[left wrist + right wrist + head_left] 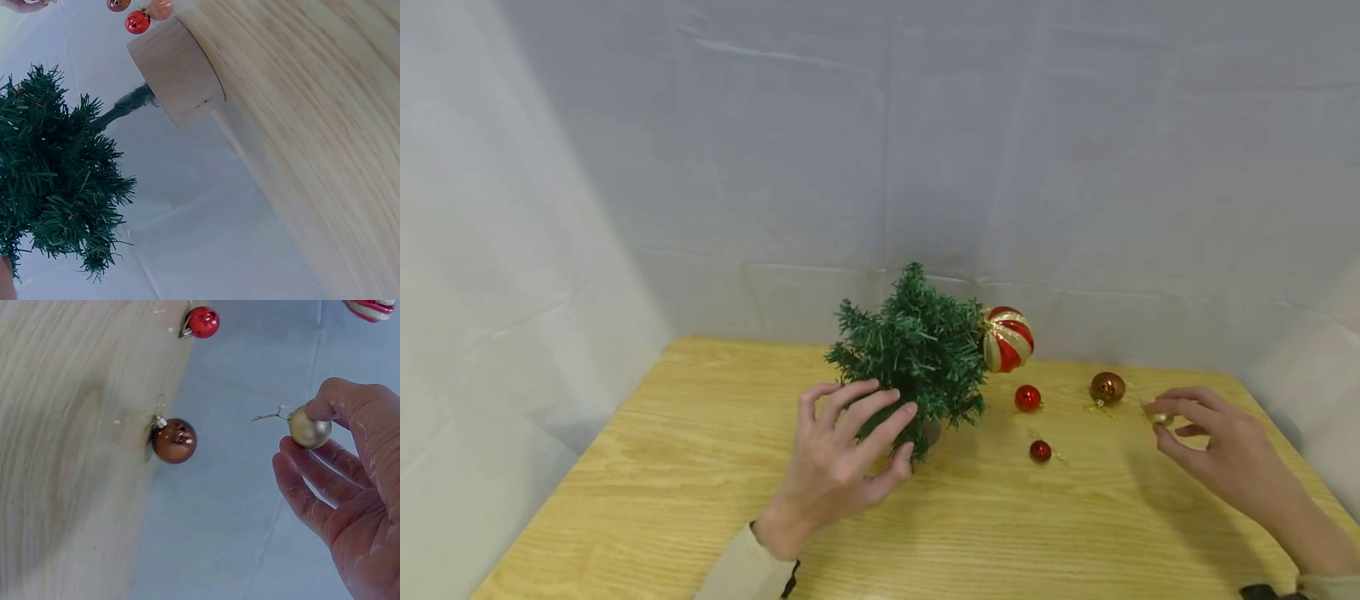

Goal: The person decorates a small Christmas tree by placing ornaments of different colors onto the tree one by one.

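Observation:
A small green artificial Christmas tree (917,333) stands on the table, its round wooden base (178,72) plain in the left wrist view. My left hand (850,454) is at the tree's near side, fingers spread and slightly bent, fingertips right at the lower branches. Off to the right, my right hand (1225,442) pinches a small gold bauble (309,428) between thumb and fingers; its thin gold string (272,416) sticks out to the side. A large red-and-gold striped bauble (1008,339) hangs at the tree's right side.
On the wooden table (700,467), right of the tree, lie a red bauble (1027,398), a smaller dark red bauble (1041,452) and a brown bauble (1107,387), each with a gold string. A pale sheet (880,167) hangs behind the table and along its sides.

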`<state>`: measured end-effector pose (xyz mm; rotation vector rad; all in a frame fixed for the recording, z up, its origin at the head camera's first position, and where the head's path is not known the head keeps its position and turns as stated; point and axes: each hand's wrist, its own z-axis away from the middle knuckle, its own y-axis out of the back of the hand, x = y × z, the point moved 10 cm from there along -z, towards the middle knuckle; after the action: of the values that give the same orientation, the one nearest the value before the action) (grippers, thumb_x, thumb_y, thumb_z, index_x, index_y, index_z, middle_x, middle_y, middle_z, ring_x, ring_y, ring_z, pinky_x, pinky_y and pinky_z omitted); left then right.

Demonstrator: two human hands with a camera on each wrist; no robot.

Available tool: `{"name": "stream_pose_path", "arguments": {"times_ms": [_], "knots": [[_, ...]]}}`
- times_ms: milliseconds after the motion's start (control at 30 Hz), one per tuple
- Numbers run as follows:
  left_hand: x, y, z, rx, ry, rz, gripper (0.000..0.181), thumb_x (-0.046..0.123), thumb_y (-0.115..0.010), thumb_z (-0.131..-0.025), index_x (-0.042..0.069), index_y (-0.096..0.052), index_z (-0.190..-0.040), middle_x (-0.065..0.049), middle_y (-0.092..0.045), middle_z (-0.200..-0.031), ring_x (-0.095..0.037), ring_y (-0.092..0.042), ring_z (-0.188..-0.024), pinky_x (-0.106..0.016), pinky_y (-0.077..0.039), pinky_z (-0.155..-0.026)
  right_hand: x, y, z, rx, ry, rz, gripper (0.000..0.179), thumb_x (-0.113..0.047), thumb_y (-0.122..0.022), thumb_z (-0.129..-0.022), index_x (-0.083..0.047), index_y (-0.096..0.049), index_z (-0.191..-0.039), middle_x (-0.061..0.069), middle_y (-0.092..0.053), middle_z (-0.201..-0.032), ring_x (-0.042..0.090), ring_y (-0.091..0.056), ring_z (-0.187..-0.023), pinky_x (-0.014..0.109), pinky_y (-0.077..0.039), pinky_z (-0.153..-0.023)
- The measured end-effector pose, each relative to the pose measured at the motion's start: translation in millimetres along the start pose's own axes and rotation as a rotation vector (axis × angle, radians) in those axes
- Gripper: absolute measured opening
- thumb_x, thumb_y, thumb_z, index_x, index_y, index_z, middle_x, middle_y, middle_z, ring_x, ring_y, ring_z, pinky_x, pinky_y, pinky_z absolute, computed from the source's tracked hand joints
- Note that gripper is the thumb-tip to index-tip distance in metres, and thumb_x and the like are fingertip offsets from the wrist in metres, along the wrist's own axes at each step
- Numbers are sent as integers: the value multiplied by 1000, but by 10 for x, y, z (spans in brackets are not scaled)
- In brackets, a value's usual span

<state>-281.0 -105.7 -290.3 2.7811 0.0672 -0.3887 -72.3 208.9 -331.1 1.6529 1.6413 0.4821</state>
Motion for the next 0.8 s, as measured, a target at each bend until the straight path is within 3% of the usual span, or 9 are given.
{"name": "stream_pose_path", "arguments": {"times_ms": [100,233,400,500,567,700,800], "knots": [[-11,3,7,-4,1,-4,31,31,-61,-93,16,-76,-116,-7,-71,-115,-29,-65,-105,-55,-45,-83,-113,44,-36,25,31,-6,45,17,-80,-63,-10,-76,-98,-9,-63,-108,-25,-48,-97,3,-49,-69],[-18,-6,19,-17,3,4,31,32,-62,-94,17,-75,-117,-7,-71,-116,-29,-65,-106,-55,-45,-84,-259,86,-81,37,72,2,47,18,-81,-59,-9,-77,-98,0,-66,-105,-24,-48,-98,3,-49,-69],[-8,-22,34,-33,-6,13,33,37,-64,-93,17,-75,-118,-7,-71,-117,-28,-65,-106,-55,-44,-84,-402,112,-122,28,106,-6,49,17,-81,-60,-12,-77,-99,0,-67,-106,-20,-50,-99,3,-50,-72],[-7,-37,40,-45,-3,14,34,38,-65,-92,18,-75,-118,-7,-70,-117,-28,-64,-107,-55,-45,-85,-461,131,-135,28,125,-31,29,3,-81,-78,-14,-77,-101,-1,-67,-107,-17,-53,-99,4,-50,-74],[-11,-43,45,-51,4,13,33,37,-65,-92,18,-75,-118,-7,-70,-118,-28,-64,-108,-55,-45,-86,-489,145,-142,34,138,-52,9,-17,-73,-94,-15,-77,-102,-1,-67,-107,-16,-55,-100,4,-51,-75],[-31,-14,50,-27,22,3,30,34,-62,-95,16,-76,-115,-8,-70,-116,-29,-64,-106,-54,-45,-85,-538,160,-157,48,160,-69,40,-47,-53,-102,-15,-77,-102,-2,-67,-106,-15,-56,-97,3,-50,-75],[-88,30,48,14,56,-9,28,31,-61,-96,14,-77,-112,-10,-71,-114,-30,-65,-104,-53,-46,-84,-560,162,-166,52,167,-69,45,-50,-49,-102,-16,-77,-101,-2,-67,-106,-14,-56,-96,3,-50,-75]]}}
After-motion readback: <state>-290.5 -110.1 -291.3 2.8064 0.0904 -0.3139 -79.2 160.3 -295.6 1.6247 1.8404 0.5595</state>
